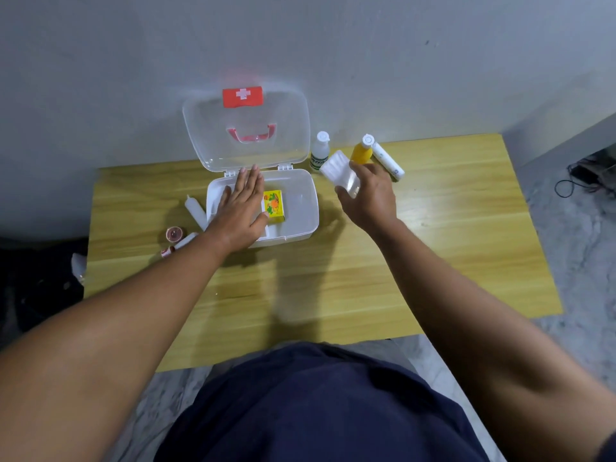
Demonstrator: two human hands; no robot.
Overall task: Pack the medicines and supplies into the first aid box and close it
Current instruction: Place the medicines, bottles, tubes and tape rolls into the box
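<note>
Box [300, 208] open — one carton [275, 205], two bottles [320, 151].

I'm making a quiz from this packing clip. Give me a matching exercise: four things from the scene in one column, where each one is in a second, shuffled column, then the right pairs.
Things:
1. yellow box
2. packet of cotton swabs
3. orange bottle
4. white tube

Places:
A. lying on the table left of the first aid box
B. inside the open box, beside the left hand
C. held in the right hand
D. standing on the table right of the box

Pairs: 1-B, 2-C, 3-D, 4-A
</note>
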